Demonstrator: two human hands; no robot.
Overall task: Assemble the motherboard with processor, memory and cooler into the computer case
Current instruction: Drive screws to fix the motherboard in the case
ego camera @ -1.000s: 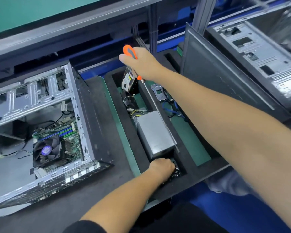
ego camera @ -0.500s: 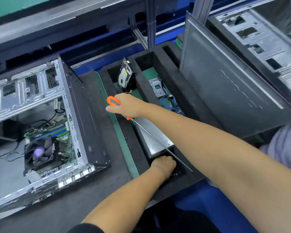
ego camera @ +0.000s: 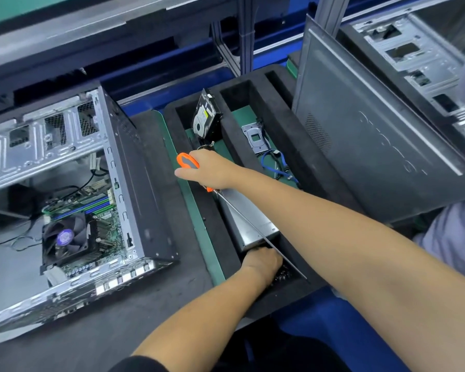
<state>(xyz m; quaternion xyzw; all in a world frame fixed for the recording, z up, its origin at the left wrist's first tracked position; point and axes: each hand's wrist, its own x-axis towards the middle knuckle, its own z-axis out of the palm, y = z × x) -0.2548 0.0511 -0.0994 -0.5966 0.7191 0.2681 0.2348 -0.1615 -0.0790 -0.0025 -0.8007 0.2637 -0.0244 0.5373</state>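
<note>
Right now your right hand (ego camera: pixel 212 170) is gripping a long screwdriver (ego camera: pixel 188 163) by its orange handle, fingers wrapped round it, and the thin shaft is running back toward you over the silver power supply (ego camera: pixel 249 221) lying in the black foam tray (ego camera: pixel 255 84). Your left hand (ego camera: pixel 262 261) is reaching down into the tray's near pocket, right against the end of the power supply; its fingers are buried in there, so I cannot tell whether it is holding anything or just resting. Small dark parts are sitting in that pocket beside it, too small to identify. The computer case (ego camera: pixel 134 167) is lying open on its side on the dark mat, left of the tray and well apart from both hands. The motherboard (ego camera: pixel 105 218) is sitting inside it, with the cooler (ego camera: pixel 65 237) fan on top and memory sticks (ego camera: pixel 83 206) just behind the fan. A hard drive (ego camera: pixel 204 116) is standing on edge at the far end of the left tray slot. A metal bracket (ego camera: pixel 254 136) and a blue cable (ego camera: pixel 277 167) are lying in the next slot to the right. A dark side panel (ego camera: pixel 365 135) is leaning against the tray's right side.
</note>
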